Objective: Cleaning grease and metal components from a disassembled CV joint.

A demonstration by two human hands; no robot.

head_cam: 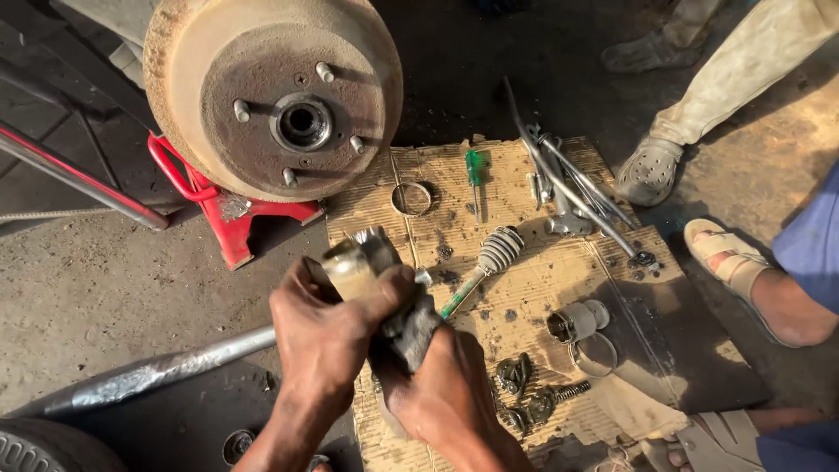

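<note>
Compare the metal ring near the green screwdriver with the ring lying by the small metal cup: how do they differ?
The thin ring beside the green screwdriver lies alone at the cardboard's top edge in sunlight; the wider ring sits lower down in shadow, touching the small metal cup. The thin ring looks like wire, the wider ring like a flat band. Both lie flat, untouched by either hand.

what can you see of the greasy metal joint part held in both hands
The greasy metal joint part is a stubby cylinder with a pale, shiny cup end pointing up-left and a dark, grimy lower end. The left hand wraps its upper body, thumb across it; the right hand grips the blackened bottom. It is held tilted above the stained brown cardboard sheet.
</note>
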